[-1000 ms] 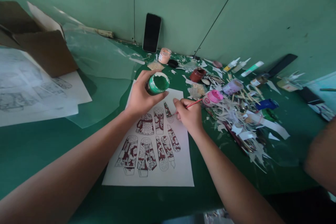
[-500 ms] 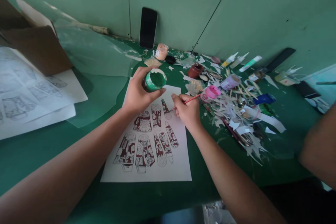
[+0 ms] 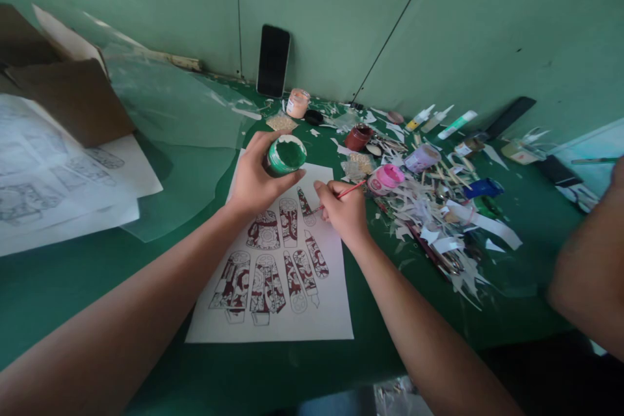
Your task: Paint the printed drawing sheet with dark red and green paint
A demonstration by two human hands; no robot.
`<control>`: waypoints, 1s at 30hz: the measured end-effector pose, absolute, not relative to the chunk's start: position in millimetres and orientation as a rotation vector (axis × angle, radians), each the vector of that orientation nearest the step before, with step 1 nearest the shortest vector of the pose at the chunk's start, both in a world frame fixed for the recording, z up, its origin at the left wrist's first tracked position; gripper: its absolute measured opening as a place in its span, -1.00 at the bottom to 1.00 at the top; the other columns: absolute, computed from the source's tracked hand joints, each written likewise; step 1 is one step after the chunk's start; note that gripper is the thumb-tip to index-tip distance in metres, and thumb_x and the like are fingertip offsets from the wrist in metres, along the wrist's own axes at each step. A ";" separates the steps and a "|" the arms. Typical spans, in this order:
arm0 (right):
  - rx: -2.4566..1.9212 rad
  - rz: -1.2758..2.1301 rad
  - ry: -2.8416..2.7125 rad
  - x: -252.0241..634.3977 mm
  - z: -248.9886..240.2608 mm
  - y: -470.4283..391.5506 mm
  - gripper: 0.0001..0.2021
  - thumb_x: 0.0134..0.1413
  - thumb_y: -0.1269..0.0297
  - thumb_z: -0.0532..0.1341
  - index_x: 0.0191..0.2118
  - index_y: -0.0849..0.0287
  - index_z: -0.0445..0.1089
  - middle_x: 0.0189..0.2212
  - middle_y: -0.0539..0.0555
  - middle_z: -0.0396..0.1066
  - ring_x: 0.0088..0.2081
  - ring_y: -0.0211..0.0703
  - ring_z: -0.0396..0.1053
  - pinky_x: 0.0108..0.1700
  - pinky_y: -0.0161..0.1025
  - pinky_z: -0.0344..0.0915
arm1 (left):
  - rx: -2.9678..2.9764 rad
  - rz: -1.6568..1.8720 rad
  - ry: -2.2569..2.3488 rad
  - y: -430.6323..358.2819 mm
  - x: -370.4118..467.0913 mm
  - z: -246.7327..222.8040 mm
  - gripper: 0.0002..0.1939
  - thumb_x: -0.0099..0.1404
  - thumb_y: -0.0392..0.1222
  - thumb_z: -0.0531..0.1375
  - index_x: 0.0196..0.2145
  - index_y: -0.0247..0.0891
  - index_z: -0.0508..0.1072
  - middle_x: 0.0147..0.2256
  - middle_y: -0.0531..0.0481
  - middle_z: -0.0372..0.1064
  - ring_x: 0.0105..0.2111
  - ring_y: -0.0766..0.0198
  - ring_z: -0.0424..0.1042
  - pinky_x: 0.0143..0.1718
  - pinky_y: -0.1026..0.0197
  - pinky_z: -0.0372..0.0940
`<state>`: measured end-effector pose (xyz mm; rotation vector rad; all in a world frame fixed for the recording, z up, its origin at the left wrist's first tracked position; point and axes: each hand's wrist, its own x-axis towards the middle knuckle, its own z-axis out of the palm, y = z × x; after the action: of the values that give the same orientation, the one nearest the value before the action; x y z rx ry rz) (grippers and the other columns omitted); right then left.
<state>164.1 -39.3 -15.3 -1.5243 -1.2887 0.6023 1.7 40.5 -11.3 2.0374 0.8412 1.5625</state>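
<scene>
My left hand (image 3: pixel 258 175) is wrapped round an open jar of green paint (image 3: pixel 286 156), tilted toward me above the top of a white sheet. On that printed sheet (image 3: pixel 322 325) are several outlined shapes with floral patterns, partly coloured dark red, with some green in the small upper right one. A thin red paintbrush (image 3: pixel 351 188) is pinched in my right hand (image 3: pixel 344 211). Its tip is at the lower part of that small shape. The sheet lies flat on the green table (image 3: pixel 160 364).
Right of the sheet are a pink paint jar (image 3: pixel 386 179), a lilac jar (image 3: pixel 422 158), a dark red jar (image 3: pixel 358 137) and a heap of paper scraps (image 3: pixel 429 208). A phone (image 3: pixel 273 60) leans on the wall. Left lies a cardboard box (image 3: pixel 73 97) over papers. Another person's arm (image 3: pixel 589 266) is at right.
The view has shifted slightly. My left hand still holds the green jar, and the brush tip stays at the same small shape with hardly any movement.
</scene>
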 end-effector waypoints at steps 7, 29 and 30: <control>-1.521 0.609 -1.291 163.3 -15.1 -39.0 -0.52 0.10 0.13 0.21 -0.74 0.10 0.09 -0.86 -0.16 0.09 -0.75 -0.40 0.08 -0.62 -0.36 0.05 | 2.050 1.557 0.854 38.6 1.1 -9.1 -0.44 0.05 -0.22 0.40 0.03 -0.24 0.44 -0.04 -0.08 0.43 -0.02 0.10 0.45 0.01 0.08 0.39; -1.196 0.460 -1.224 164.3 1.9 -55.0 -0.62 0.25 -0.04 0.08 -0.37 0.09 0.47 -0.53 0.01 0.46 -0.56 -0.31 0.41 -0.57 -0.33 0.33 | 2.352 1.268 0.687 28.0 1.3 -7.1 -0.40 0.08 -0.35 0.31 0.10 -0.20 0.36 -0.03 -0.12 0.35 -0.01 0.07 0.43 -0.04 0.06 0.42; -1.205 0.460 -1.248 164.2 1.2 -54.9 -0.64 0.26 -0.03 0.08 -0.36 0.09 0.47 -0.52 0.00 0.46 -0.54 -0.31 0.42 -0.56 -0.34 0.33 | 2.352 1.267 0.684 27.8 1.5 -7.1 -0.40 0.07 -0.35 0.31 0.10 -0.20 0.36 -0.03 -0.12 0.34 -0.01 0.07 0.43 -0.05 0.06 0.42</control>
<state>164.2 -54.9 1.2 -1.2052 -1.2484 0.4605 1.5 27.8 -7.1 2.3524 0.6839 1.2666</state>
